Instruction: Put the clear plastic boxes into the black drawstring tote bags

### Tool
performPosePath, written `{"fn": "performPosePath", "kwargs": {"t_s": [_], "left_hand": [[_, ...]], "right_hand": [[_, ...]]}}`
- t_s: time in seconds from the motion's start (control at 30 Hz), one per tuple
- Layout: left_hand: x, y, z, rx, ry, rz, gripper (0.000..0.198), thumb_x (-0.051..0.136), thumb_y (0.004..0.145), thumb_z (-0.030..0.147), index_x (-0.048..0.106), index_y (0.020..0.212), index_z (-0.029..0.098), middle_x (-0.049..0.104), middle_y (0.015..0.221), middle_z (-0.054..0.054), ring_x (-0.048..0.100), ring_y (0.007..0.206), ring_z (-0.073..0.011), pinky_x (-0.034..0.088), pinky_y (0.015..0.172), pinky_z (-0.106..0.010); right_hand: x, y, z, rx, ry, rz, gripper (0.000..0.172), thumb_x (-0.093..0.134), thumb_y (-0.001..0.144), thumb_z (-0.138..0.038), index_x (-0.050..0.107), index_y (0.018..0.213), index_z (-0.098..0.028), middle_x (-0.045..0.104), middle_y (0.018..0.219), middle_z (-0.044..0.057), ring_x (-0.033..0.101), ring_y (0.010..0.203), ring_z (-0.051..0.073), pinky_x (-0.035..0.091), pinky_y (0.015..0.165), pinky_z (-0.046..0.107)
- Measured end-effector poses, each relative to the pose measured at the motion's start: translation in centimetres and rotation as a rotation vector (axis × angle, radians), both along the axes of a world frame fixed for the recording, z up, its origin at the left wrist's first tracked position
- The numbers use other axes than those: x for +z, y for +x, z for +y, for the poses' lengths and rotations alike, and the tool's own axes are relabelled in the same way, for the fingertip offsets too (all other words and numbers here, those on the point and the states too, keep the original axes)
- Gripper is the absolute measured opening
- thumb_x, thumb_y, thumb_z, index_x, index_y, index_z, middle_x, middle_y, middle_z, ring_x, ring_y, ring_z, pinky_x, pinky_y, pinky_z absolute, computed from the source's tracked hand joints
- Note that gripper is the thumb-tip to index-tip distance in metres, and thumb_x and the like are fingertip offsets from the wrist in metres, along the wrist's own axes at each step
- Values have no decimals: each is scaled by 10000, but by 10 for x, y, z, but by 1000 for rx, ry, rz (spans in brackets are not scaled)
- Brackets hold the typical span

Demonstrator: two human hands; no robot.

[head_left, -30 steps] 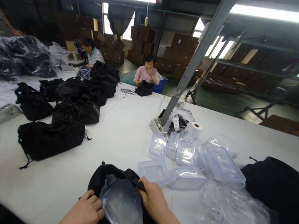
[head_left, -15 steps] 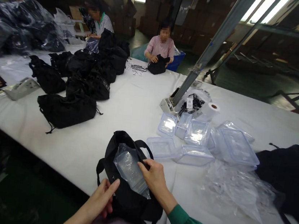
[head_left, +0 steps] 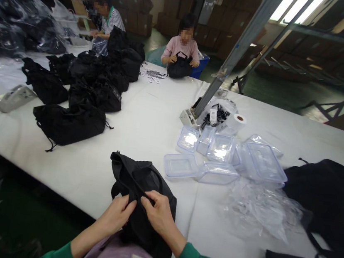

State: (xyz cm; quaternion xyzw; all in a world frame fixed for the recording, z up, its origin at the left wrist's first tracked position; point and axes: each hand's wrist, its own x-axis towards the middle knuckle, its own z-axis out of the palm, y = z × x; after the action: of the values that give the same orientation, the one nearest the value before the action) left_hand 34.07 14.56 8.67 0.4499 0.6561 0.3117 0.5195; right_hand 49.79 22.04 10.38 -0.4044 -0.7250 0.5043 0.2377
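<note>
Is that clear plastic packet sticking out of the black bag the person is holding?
No, the black bag gripped by the left hand and right hand shows only dark fabric.

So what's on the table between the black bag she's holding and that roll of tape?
In the head view, clear plastic containers lie between the black bag and the roll of tape, on the white table.

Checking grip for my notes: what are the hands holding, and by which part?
Both hands, left hand and right hand, pinch the black bag at its near edge.
</note>
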Motion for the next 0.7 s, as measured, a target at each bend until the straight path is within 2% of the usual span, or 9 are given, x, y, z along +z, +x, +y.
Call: {"fn": "performPosePath", "kwargs": {"t_s": [0.17, 0.33, 0.5, 0.6, 0.67, 0.7], "left_hand": [[6, 2, 5, -6, 47, 71, 330, 361, 924, 453, 457, 727, 205, 500, 571, 12, 520, 499, -170, 380, 482, -275], [6, 2, 10, -34, 71, 106, 322, 333, 932, 433, 479, 757, 206, 500, 571, 7, 522, 524, -179, 387, 511, -281], [7, 7, 15, -51, 64, 117, 333, 324, 931, 434, 488, 747, 210, 507, 553, -4, 522, 515, -188, 378, 498, -283], [11, 11, 19, -47, 79, 106, 347, 336, 928, 443, 497, 732, 208, 537, 570, -13, 525, 517, -185, 380, 494, -282], [14, 5, 21, -74, 75, 50, 383, 367, 925, 470, 534, 718, 195, 570, 580, -20, 541, 529, -180, 400, 509, -278], [16, -5, 22, -48, 73, 13, 409, 393, 918, 498, 563, 720, 184, 592, 594, -27, 555, 539, -179, 414, 518, -276]], "right_hand": [[-4, -6, -1, 16, 57, -6, 217, 506, 903, -178, 720, 870, -173, 676, 798, 33, 617, 758, 155, 457, 673, 245], [-7, -7, 2, 15, 103, -9, 217, 501, 904, -149, 715, 874, -167, 670, 807, 43, 615, 759, 156, 472, 693, 256], [-13, -8, -2, 79, 157, 3, 244, 470, 905, -115, 706, 941, -163, 662, 861, 61, 620, 822, 167, 490, 749, 273], [-10, -10, -2, 104, 196, -7, 276, 436, 905, -107, 692, 999, -155, 655, 909, 78, 620, 854, 174, 501, 786, 294], [-6, -2, 5, 108, 196, 16, 273, 440, 919, -147, 688, 1033, -165, 664, 967, 85, 627, 901, 177, 507, 832, 305], [-4, 7, 11, 67, 185, 34, 263, 451, 931, -190, 685, 1050, -174, 669, 1012, 89, 629, 944, 181, 504, 876, 316]]}}
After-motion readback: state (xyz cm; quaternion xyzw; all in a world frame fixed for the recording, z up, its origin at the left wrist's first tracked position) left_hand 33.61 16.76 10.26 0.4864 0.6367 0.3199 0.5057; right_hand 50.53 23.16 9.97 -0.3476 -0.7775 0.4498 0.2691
